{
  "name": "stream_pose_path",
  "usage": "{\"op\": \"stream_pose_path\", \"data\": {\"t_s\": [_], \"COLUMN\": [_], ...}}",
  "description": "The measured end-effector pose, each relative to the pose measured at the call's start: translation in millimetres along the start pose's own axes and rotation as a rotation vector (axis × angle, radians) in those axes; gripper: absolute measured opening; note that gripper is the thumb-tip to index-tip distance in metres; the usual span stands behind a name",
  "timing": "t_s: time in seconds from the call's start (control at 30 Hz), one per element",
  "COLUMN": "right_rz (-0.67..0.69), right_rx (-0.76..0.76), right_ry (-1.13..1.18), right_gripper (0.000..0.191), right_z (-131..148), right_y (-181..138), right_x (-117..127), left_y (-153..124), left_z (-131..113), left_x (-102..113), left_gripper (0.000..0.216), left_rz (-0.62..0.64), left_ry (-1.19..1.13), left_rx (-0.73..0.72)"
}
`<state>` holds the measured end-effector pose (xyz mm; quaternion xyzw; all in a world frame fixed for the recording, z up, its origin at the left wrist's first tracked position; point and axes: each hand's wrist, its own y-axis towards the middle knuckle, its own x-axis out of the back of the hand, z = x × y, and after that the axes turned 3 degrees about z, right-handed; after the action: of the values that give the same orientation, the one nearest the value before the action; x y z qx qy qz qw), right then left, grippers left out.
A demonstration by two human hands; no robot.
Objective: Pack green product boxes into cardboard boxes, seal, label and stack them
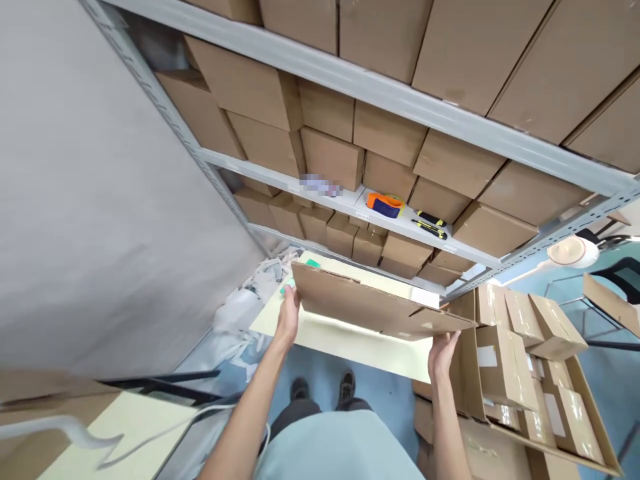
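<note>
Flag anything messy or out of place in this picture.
White scraps lie heaped loose on the floor at the foot of the shelving, left of the flat cardboard box that the left hand and right hand hold.

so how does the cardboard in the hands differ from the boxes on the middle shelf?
The flat cardboard is collapsed into a sheet; the shelf boxes are built up and closed. The flat cardboard is held tilted between the left hand and right hand; the shelf boxes sit stacked in rows. Both are plain brown card.
</note>
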<state>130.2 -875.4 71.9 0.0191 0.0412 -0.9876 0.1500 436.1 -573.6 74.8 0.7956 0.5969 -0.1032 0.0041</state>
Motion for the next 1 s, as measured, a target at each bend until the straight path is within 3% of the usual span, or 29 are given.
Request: {"op": "stream_pose_path", "data": {"t_s": [0.3,0.53,0.67,0.77,0.87,1.0], "right_rz": [-0.097,-0.205,-0.198,-0.193,-0.196,-0.221], "right_rx": [-0.037,-0.034,-0.066,-0.101,-0.107,-0.094], "right_ry": [-0.023,0.014,-0.008,-0.028,-0.015,-0.024], "right_gripper": [0.097,0.090,0.089,0.091,0.097,0.099], "right_z": [5,2,1,9,28,56], "right_y": [-11,-27,-38,-45,-48,-37], "right_x": [-12,-33,-36,-29,-16,1], "left_y": [48,59,62,65,71,91], "left_z": [20,37,43,35,11,-25], "left_x": [-9,12,28,38,41,24], "left_gripper": [0.094,0.091,0.090,0.088,0.086,0.087], "left_rz": [0.079,0.111,0.207,0.269,0.268,0.304], "left_ry": [-0.115,-0.084,-0.073,-0.089,-0.127,-0.164], "left_rx": [0.169,0.311,0.365,0.335,0.222,0.055]}}
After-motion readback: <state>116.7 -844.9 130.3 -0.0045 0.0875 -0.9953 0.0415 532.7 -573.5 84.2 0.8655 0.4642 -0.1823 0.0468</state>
